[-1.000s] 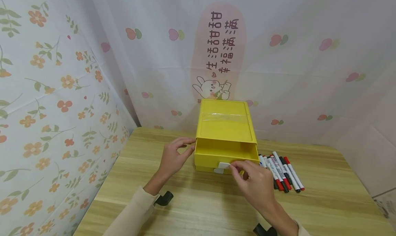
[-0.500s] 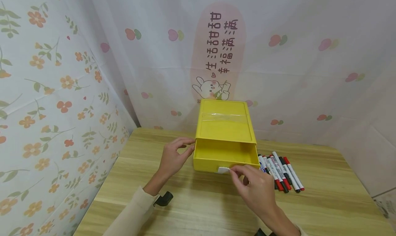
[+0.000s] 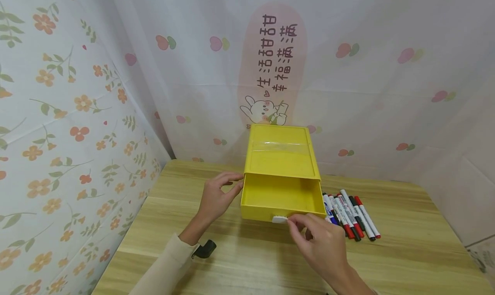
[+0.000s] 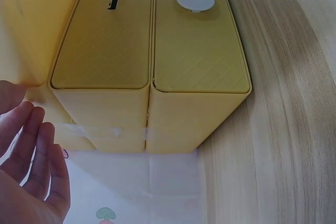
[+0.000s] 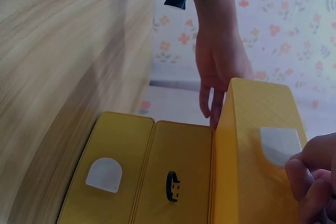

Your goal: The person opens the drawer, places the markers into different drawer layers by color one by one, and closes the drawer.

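A yellow drawer unit (image 3: 284, 155) stands on the table, its top drawer (image 3: 259, 213) pulled well out; the drawer's inside holds nothing that shows. My right hand (image 3: 322, 245) pinches the white tab (image 3: 279, 219) on that drawer's front between thumb and finger, as the right wrist view confirms. At the unit's left front edge, my left hand (image 3: 217, 196) touches the side with loosely bent fingers. Two lower drawers stay closed: the middle one carries a black handle (image 5: 170, 186), the bottom one a white tab (image 5: 105, 174).
Several markers (image 3: 353, 217) with red, black and blue caps lie in a pile right of the unit. The wooden table (image 3: 406, 243) meets a patterned curtain (image 3: 371, 101) behind, and a floral curtain (image 3: 58, 136) hangs at the left.
The top drawer has slid farther out toward me, with my right hand moving along on its tab. My left hand has stayed at the unit's side.
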Demonstrator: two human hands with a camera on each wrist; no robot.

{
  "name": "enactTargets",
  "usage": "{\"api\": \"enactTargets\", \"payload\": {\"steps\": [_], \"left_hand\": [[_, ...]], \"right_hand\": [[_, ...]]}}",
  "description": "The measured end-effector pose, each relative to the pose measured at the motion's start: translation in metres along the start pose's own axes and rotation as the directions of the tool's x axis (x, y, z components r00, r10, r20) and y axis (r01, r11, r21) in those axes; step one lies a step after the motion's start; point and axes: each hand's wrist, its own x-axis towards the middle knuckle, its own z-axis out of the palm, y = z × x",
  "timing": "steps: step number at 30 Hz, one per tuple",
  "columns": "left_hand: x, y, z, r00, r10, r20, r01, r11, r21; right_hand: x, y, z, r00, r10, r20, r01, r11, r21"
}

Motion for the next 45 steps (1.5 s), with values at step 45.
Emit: {"api": "enactTargets", "payload": {"steps": [45], "left_hand": [[0.000,-0.001,-0.001,1.000,-0.002,0.010,0.002,1.000,-0.005]], "right_hand": [[0.009,0.004,-0.032,0.982,-0.030,-0.185,0.046,0.995,0.083]]}}
